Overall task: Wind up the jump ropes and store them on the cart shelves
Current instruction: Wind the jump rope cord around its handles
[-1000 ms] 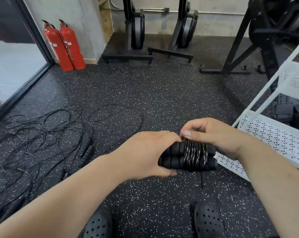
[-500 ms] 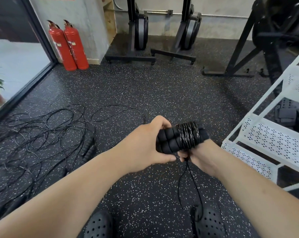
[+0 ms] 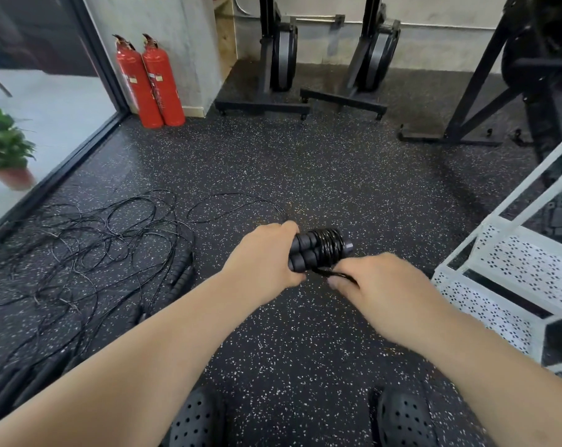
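My left hand (image 3: 266, 256) grips the left ends of a pair of black foam jump-rope handles (image 3: 318, 250), held side by side with black cord wound tightly round their middle. My right hand (image 3: 383, 282) is just below and right of the bundle and pinches the loose end of the cord (image 3: 333, 273). A tangle of unwound black jump ropes (image 3: 89, 253) lies on the floor to the left, with handles (image 3: 181, 274) at its right edge. The white perforated cart shelves (image 3: 518, 269) stand at the right.
Two red fire extinguishers (image 3: 149, 80) stand by the wall at the back left, next to a glass door and a potted plant (image 3: 2, 150). Black gym machines (image 3: 283, 59) line the back wall. My black clogs (image 3: 402, 417) are at the bottom.
My right hand came from over the bundle, round under it, and now sits low and right, pulling the cord end. The hanging length of cord has been taken up.
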